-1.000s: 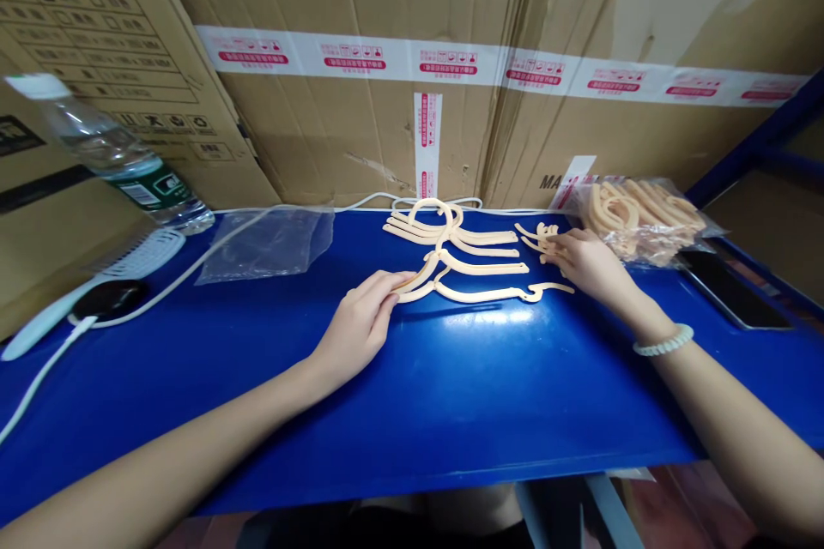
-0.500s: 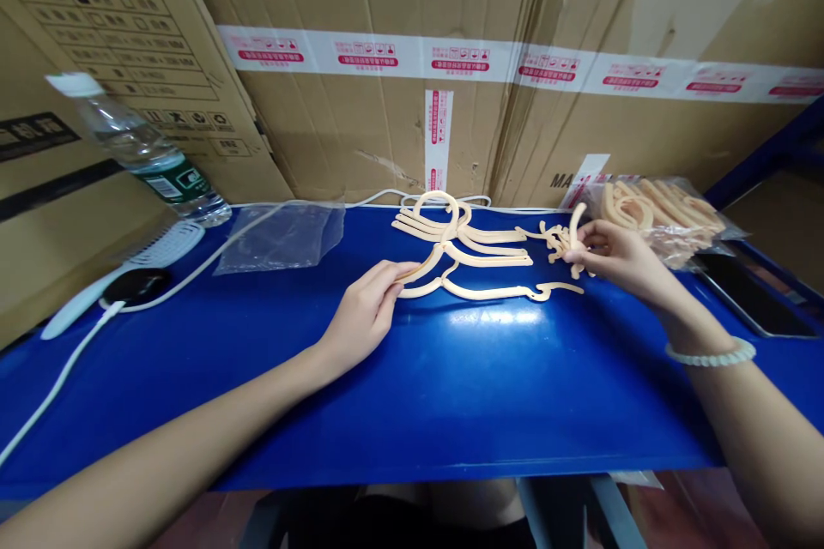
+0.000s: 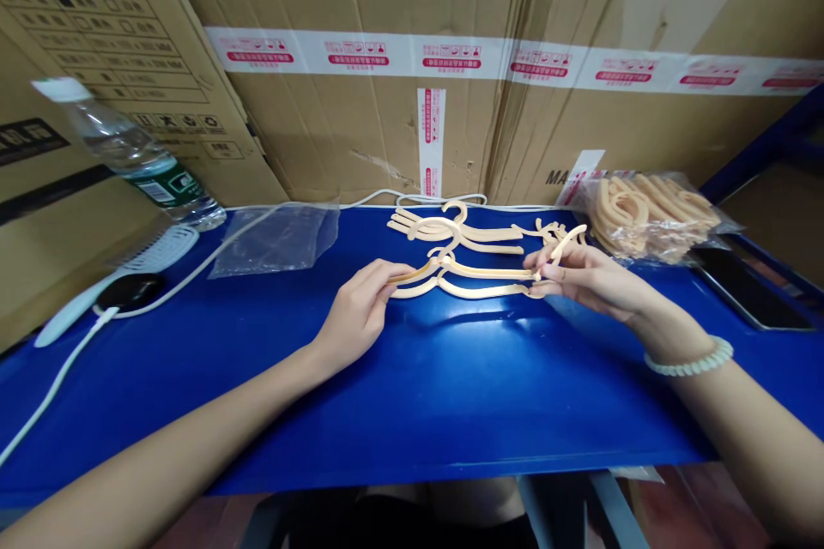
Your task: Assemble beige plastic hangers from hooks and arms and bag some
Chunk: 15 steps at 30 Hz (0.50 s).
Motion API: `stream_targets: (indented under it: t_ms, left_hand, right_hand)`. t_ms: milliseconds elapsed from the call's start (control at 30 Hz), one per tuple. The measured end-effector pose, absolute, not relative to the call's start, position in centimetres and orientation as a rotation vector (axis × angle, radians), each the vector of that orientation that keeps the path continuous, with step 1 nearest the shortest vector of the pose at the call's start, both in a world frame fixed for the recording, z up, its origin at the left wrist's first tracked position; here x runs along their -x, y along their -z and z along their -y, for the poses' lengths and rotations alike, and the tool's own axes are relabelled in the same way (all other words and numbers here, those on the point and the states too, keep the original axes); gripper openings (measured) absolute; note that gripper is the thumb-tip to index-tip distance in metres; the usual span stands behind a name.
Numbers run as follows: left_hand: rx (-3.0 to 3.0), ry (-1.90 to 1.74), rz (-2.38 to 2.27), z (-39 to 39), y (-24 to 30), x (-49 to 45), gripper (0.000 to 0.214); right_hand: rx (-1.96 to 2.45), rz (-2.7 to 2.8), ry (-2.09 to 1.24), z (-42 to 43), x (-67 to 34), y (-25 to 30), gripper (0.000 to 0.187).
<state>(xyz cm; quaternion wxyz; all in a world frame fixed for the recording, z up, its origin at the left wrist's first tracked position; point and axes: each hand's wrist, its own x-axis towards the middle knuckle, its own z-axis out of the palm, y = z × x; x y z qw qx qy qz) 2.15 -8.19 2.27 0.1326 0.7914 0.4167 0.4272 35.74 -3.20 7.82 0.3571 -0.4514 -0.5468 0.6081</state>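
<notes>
the blue desk [image 3: 451,395] carries beige hangers [image 3: 480,234], a clear plastic bag [image 3: 276,236], a water bottle [image 3: 145,163], bagged hangers [image 3: 644,210] and a phone [image 3: 747,293].

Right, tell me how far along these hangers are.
Done: a small stack of hangers lies at the back of the blue table. In hand: the left hand and right hand hold one hanger by its ends. Left: a bag of parts looks full.

A water bottle [image 3: 138,163] is stood at the tabletop's [image 3: 451,395] far left corner, and a phone [image 3: 750,287] is laid near its right edge.
</notes>
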Motion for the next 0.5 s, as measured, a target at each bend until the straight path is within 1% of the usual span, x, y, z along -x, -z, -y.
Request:
stream_targets:
  t_ms: [133, 267, 367, 500]
  left_hand:
    - [-2.328, -1.264, -1.183, 8.23, -2.22, -2.17, 0.026]
    - [-2.351, -1.28, -1.174, 8.28, -2.19, -2.16, 0.026]
    - [-2.367, -1.29, -1.168, 8.34, -2.17, -2.14, 0.025]
    - [-2.367, -1.266, -1.174, 8.48, -2.13, -2.22, 0.026]
  right_hand:
    - [1.153, 1.369, -1.734, 3.3, -35.66, -8.06, 0.035]
    - [1.182, 1.346, -1.79, 3.28, -35.66, -8.14, 0.033]
    - [1.177, 1.347, -1.736, 3.39, -35.53, -7.95, 0.034]
    - [1.166, 1.389, -1.539, 3.56, -35.19, -7.32, 0.041]
